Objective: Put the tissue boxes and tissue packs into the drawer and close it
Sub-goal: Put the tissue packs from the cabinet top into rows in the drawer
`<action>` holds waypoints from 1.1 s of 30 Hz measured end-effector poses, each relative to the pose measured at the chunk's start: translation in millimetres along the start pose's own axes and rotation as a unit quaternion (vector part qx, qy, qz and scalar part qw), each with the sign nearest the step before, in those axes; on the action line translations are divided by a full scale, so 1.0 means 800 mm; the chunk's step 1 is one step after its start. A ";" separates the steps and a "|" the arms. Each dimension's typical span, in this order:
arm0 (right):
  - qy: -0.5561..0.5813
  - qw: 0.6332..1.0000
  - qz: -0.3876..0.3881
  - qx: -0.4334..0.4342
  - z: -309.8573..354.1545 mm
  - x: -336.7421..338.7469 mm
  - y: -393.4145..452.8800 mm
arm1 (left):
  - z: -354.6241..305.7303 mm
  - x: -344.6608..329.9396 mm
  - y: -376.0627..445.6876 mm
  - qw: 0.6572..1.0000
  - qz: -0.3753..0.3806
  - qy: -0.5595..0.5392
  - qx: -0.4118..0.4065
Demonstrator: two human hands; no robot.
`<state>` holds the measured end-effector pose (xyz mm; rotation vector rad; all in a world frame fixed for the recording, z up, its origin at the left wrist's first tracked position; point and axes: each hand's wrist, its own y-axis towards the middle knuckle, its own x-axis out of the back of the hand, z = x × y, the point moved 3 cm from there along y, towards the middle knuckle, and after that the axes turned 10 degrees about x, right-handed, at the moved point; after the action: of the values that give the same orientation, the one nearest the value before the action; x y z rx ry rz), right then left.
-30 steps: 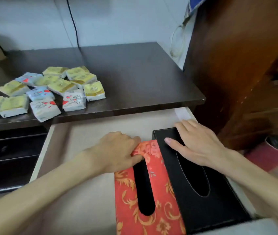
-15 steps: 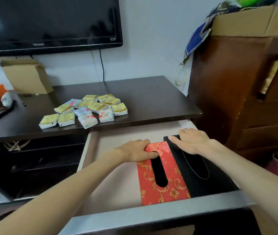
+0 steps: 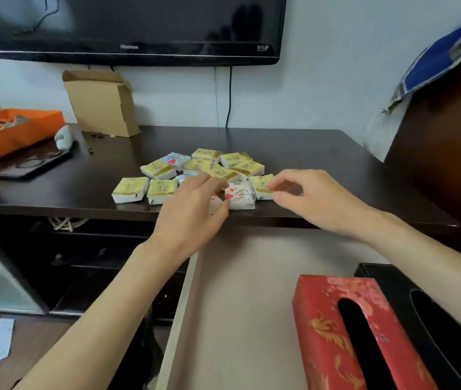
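A red patterned tissue box (image 3: 356, 333) and a black tissue box (image 3: 432, 319) lie side by side in the open drawer (image 3: 237, 291), at its right. Several small tissue packs (image 3: 195, 173), yellow and white, are scattered on the dark table top (image 3: 308, 153) above the drawer. My left hand (image 3: 192, 209) hovers over the front packs with fingers spread, hiding some of them. My right hand (image 3: 308, 198) reaches the rightmost yellow pack (image 3: 261, 184), fingers apart and touching its edge. A white pack with red hearts (image 3: 240, 194) lies between the hands.
A television (image 3: 133, 26) hangs on the wall above the table. A cardboard box (image 3: 102, 105), an orange tray (image 3: 12, 130) and a dark flat object (image 3: 32, 164) sit at the table's back left. A brown wooden cabinet (image 3: 449, 136) stands on the right.
Both hands have let go of the tissue boxes in the drawer and moved up to the packs on the table. The view has tilted upward.
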<state>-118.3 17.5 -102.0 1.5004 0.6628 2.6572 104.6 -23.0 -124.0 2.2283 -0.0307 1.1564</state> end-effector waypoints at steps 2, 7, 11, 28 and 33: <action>-0.010 0.999 0.010 0.029 0.000 -0.022 0.035 | 0.017 -0.002 0.000 0.998 -0.033 0.052 -0.007; -0.115 0.986 0.098 0.065 -0.018 -0.069 0.074 | 0.034 -0.017 0.004 0.987 0.003 0.159 -0.004; -0.088 0.990 0.063 0.095 -0.024 -0.079 0.067 | 0.045 -0.017 0.004 0.993 0.013 0.120 -0.002; -0.009 0.994 0.016 0.107 0.015 -0.063 -0.028 | 0.050 -0.004 -0.020 0.982 0.128 -0.087 0.104; -0.049 0.991 0.126 0.006 -0.008 -0.091 -0.066 | 0.040 -0.044 -0.057 0.955 0.283 -0.037 0.081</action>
<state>-94.1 47.7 -183.9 1.8167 0.5156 2.7336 119.4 -11.8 -187.5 2.4900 -0.6656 1.4021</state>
